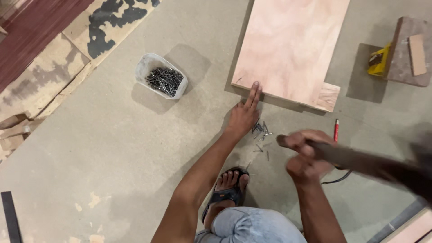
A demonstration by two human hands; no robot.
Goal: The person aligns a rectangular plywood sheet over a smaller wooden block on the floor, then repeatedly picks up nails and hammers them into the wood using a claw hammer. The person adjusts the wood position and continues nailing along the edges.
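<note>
- Fingers (253, 95) of the left hand (243, 118) stretch open, tips touching the plywood board's (290, 45) near edge.
- Loose nails (261, 130) lie just right of that hand.
- Right hand (306, 157) is closed around a blurred hammer handle (360, 163), near the nails.

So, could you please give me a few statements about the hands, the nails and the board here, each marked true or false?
1. The left hand touches the plywood board with its fingertips. True.
2. The plastic tub is empty. False: it holds dark nails.
3. The right hand grips a blurred dark handle. True.
4. The red pencil lies on the board. False: it lies on the floor.
5. Loose nails lie beside the left hand. True.
</note>
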